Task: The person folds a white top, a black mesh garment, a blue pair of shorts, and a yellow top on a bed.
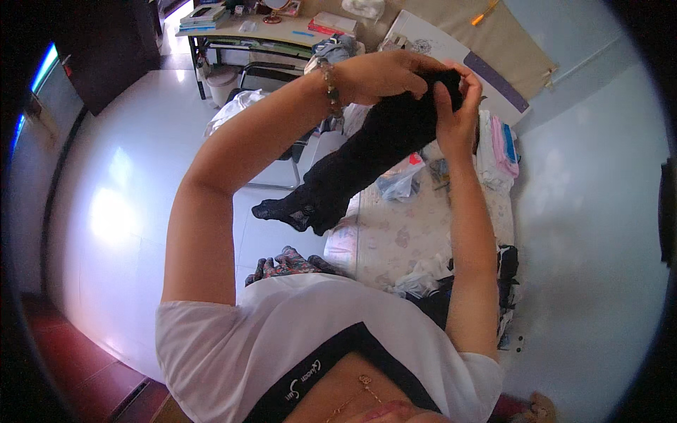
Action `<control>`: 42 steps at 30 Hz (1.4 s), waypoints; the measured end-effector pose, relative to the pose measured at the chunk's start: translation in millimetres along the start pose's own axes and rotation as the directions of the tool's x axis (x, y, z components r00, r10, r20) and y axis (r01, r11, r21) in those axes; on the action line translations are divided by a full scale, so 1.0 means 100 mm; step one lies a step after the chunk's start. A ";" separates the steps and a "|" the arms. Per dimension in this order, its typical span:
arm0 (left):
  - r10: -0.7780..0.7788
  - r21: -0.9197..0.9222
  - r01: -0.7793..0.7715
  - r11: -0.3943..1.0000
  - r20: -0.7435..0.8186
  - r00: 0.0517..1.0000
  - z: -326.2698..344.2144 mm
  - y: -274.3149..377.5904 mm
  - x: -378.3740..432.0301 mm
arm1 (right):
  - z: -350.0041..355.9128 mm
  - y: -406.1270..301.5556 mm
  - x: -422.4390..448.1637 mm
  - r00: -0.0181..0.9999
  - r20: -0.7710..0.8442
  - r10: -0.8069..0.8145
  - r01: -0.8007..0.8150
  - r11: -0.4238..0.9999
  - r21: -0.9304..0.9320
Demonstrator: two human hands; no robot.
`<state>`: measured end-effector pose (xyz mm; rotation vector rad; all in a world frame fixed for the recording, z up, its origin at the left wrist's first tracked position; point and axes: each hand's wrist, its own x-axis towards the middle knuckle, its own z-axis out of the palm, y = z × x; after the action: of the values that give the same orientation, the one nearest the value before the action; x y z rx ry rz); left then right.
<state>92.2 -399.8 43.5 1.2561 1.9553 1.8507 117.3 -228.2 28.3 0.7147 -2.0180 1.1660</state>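
A black cloth garment (359,143), lacy or openwork at its lower end, hangs from both hands and slants down to the left. My left hand (391,76), below a beaded bracelet (329,87), grips the bunched upper end from the left side. At the same end my right hand (460,103) holds the fabric, thumb in front and fingers curled behind it. The two hands are close together. Part of the left fingers is hidden by the cloth. The garment's lower end hangs in the air between the bed and the tiled floor.
Below the hands lies a bed (402,232) with a plastic bag (399,182), folded towels (502,148) and dark clothes (433,301). A metal-framed chair (275,185) holding white cloth (235,111) stands left of it. Farther off is a desk (254,29) with books (203,16). A wall runs along the right.
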 end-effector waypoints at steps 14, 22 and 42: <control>0.410 0.135 -0.388 0.912 -0.356 0.840 0.08 -0.97 -0.37 | -0.15 -0.33 0.16 0.848 0.406 0.341 -0.189 0.910 -0.368; 0.162 0.099 -0.138 0.985 -0.317 0.934 0.67 -1.33 -0.84 | -0.66 -0.21 0.37 0.713 0.575 0.402 -0.322 0.916 -0.241; 0.199 0.084 -0.183 0.979 -0.273 0.941 1.46 -1.60 -1.16 | -1.35 0.06 0.38 0.747 0.658 0.096 -0.416 0.839 0.350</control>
<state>186.5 -348.0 -177.9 1.3037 2.1038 2.1885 128.5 -110.6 103.9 1.2164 -2.4471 1.8306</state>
